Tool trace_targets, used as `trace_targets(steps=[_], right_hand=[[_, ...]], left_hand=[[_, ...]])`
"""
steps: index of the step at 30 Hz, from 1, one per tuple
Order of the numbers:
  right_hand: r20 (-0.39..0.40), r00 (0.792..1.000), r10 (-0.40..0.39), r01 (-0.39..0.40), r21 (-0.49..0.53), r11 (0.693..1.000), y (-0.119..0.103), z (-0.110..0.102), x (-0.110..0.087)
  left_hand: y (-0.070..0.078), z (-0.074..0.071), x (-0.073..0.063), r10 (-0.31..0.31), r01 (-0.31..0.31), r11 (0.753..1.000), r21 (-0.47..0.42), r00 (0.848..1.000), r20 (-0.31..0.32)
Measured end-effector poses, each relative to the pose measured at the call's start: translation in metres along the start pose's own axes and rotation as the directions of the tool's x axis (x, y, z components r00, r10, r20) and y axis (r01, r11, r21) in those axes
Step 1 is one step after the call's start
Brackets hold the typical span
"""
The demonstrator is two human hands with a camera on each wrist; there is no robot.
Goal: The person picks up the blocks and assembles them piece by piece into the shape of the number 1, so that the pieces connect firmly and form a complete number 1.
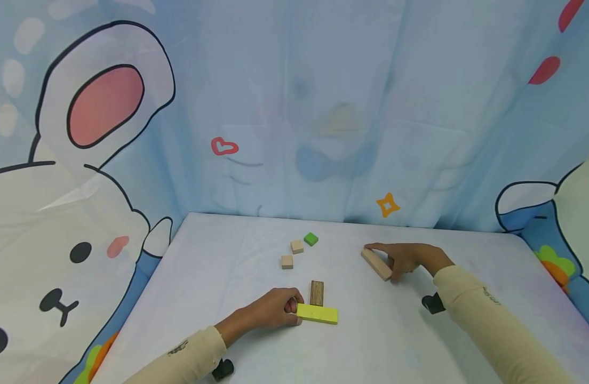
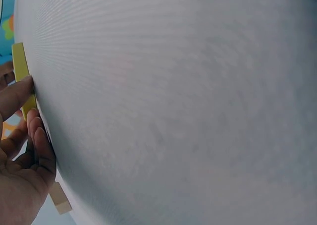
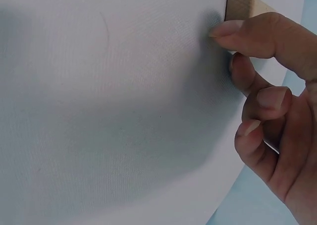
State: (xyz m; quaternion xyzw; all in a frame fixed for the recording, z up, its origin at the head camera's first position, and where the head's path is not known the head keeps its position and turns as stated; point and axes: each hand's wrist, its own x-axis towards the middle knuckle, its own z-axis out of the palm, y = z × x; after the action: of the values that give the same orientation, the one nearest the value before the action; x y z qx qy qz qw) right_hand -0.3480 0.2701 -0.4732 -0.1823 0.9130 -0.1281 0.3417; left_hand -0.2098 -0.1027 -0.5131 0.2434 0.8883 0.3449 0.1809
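Note:
My left hand (image 1: 277, 308) pinches the left end of a long yellow block (image 1: 318, 313) between thumb and fingers. The yellow block (image 2: 21, 61) also shows at the left edge of the left wrist view. Just behind it in the head view, a brown wooden block (image 1: 317, 293) points away from me, its near end right at the yellow one. Farther right, my right hand (image 1: 410, 260) grips a long pale wooden block (image 1: 375, 264), index finger at the far end and thumb by the near end. The right wrist view shows that block's end (image 3: 238, 7) beyond the thumb.
Two small pale wooden blocks, one nearer (image 1: 287, 262) and one farther (image 1: 296, 246), sit behind the brown block. A small green block (image 1: 311, 239) is beside them. The white table (image 1: 217, 250) meets a blue printed curtain (image 1: 285, 176) at its back edge.

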Motion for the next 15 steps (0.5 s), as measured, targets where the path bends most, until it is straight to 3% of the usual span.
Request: trace_targets(steps=[15], right_hand=[[-0.022, 1.0, -0.011, 0.011, -0.001, 1.0, -0.0002, 0.0005, 0.0]], left_hand=[[0.0043, -0.0019, -0.0027, -0.005, 0.005, 1.0, -0.005, 1.0, -0.004]])
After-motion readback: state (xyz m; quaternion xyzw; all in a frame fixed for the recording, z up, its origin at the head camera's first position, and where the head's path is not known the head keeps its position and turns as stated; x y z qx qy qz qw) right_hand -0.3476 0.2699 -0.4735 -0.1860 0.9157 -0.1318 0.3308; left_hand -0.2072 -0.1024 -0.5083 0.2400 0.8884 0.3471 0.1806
